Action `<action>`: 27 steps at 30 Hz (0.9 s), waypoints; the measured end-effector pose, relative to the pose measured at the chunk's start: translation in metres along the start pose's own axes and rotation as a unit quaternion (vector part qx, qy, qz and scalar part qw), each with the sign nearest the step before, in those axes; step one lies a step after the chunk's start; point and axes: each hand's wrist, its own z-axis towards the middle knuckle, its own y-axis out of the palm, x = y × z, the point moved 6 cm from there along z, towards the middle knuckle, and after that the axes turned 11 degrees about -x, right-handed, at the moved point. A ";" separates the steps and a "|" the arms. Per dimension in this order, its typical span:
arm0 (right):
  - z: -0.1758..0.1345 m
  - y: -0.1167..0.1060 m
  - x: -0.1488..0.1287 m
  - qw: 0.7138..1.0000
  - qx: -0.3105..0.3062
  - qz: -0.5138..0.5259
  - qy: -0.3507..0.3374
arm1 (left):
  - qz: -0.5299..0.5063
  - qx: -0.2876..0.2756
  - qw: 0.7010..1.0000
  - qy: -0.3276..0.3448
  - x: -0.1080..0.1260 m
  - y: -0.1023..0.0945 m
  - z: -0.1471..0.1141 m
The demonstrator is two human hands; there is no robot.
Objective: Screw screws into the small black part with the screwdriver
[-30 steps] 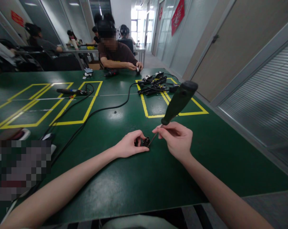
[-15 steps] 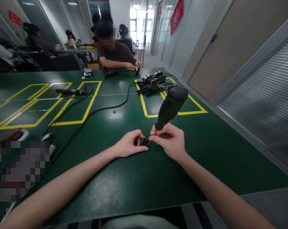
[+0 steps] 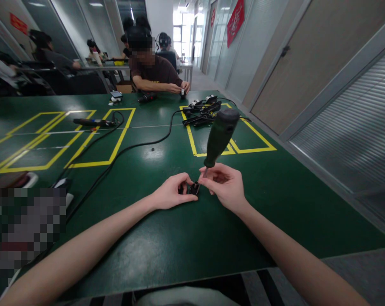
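Note:
My left hand [image 3: 173,192] rests on the green table, thumb and fingers closed around a small dark part [image 3: 194,188] with a round opening on top. What kind of part it is, I cannot make out. My right hand [image 3: 226,185] pinches the metal shaft of a screwdriver [image 3: 220,136] just below its thick dark green handle. The handle leans up and slightly to the right, above the hand. The shaft's lower end is at the small part, with the tip hidden by my fingers.
A bundle of black cables and parts [image 3: 205,111] lies inside yellow tape at the back right. A corded black tool [image 3: 93,122] lies at left, its cable [image 3: 138,145] crossing the table. Opposite, a person [image 3: 157,72] handles a small part beside a power screwdriver [image 3: 147,97].
The screwdriver's handle has swung left and become more upright. My right hand has shifted slightly left with its fingers on the shaft; my left hand stays in place.

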 end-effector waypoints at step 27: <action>0.003 -0.001 -0.001 0.999 0.021 0.031 -0.008 | -0.007 -0.001 1.000 0.001 0.001 0.000 0.001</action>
